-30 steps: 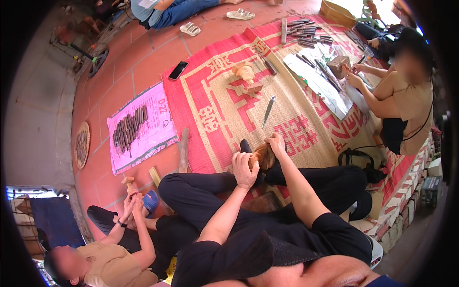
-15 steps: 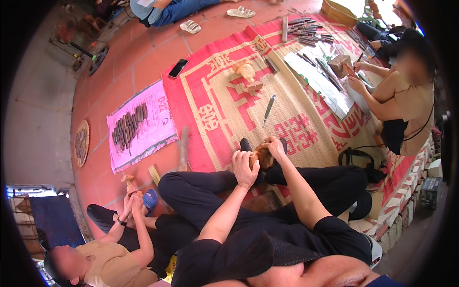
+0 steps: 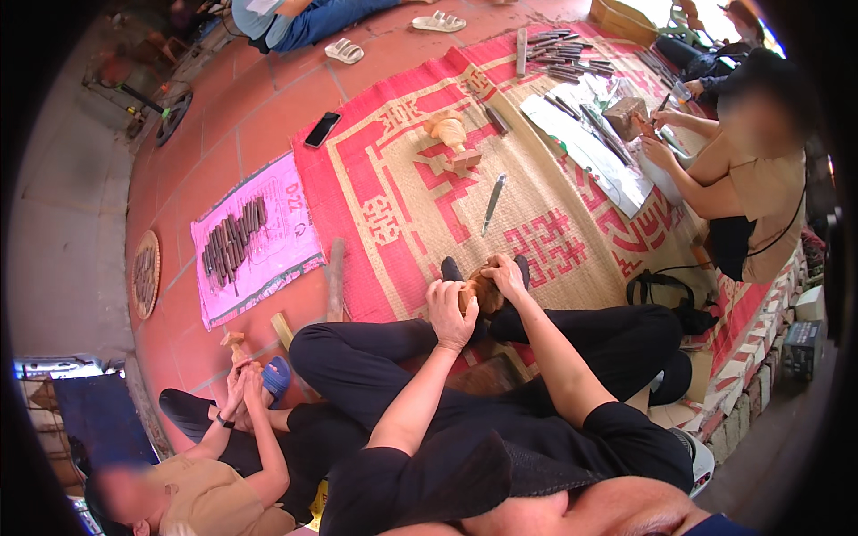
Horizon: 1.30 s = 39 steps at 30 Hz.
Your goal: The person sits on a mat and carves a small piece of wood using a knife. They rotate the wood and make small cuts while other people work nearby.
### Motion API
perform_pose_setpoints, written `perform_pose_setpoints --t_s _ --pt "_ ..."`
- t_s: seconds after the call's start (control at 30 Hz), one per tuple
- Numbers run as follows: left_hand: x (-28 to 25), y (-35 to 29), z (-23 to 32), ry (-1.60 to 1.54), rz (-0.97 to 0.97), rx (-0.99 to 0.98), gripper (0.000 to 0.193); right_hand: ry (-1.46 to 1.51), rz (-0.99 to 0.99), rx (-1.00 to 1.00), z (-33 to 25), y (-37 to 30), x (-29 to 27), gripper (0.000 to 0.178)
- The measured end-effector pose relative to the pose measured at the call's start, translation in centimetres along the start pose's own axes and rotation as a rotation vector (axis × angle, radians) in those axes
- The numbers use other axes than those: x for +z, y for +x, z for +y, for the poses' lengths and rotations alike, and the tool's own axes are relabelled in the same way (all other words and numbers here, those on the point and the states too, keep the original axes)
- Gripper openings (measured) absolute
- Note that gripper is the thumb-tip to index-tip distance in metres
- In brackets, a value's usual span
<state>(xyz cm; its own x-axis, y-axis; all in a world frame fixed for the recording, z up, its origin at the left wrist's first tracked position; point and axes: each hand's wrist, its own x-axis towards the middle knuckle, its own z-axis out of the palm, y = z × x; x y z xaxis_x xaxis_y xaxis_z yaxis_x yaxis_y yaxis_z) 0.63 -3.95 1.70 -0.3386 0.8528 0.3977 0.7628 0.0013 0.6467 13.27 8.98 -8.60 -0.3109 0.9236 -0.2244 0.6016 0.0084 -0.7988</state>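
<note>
Between my crossed legs I hold a brown carved wooden piece (image 3: 483,292) close to my feet. My left hand (image 3: 450,311) is closed around its near left side. The fingers of my right hand (image 3: 507,275) wrap over its far right side. Both hands cover much of the carving, so its full shape is hidden. Just beyond them, a slim chisel-like tool (image 3: 493,204) lies on the patterned red and straw mat (image 3: 402,268). Farther off, a pale carved wooden figure (image 3: 450,134) with a squared base rests on the mat.
A phone (image 3: 323,129) lies at the mat's left edge. Dark carving tools (image 3: 234,239) cover a pink sheet (image 3: 299,223); more tools (image 3: 567,55) lie at the far right. Co-workers sit left and right, each handling wood. A black strap bag (image 3: 684,308) is by my right knee.
The whole view has shifted slightly, with the scene sliding a little left. Both my hands stay on the carving, with little change in their grip.
</note>
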Motion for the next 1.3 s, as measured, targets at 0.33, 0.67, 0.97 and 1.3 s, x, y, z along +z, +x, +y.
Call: perform_pose_setpoints --t_s 0.33,0.67,0.97,1.3 --pt "0.0 -0.1 0.0 -0.009 0.004 -0.001 0.030 -0.107 0.101 0.068 0.2 1.5 0.2 0.030" --pt "-0.1 0.3 0.7 -0.017 -0.002 -0.014 0.030 -0.243 0.105 0.144 -1.1 2.1 0.1 0.025" --pt "0.0 0.3 0.4 0.003 0.000 -0.004 0.030 -0.190 0.115 -0.060 -0.9 0.0 0.0 0.015" --pt "0.0 -0.1 0.2 -0.004 0.018 0.008 0.030 -0.082 0.079 -0.010 -1.2 -0.1 -0.1 0.028"
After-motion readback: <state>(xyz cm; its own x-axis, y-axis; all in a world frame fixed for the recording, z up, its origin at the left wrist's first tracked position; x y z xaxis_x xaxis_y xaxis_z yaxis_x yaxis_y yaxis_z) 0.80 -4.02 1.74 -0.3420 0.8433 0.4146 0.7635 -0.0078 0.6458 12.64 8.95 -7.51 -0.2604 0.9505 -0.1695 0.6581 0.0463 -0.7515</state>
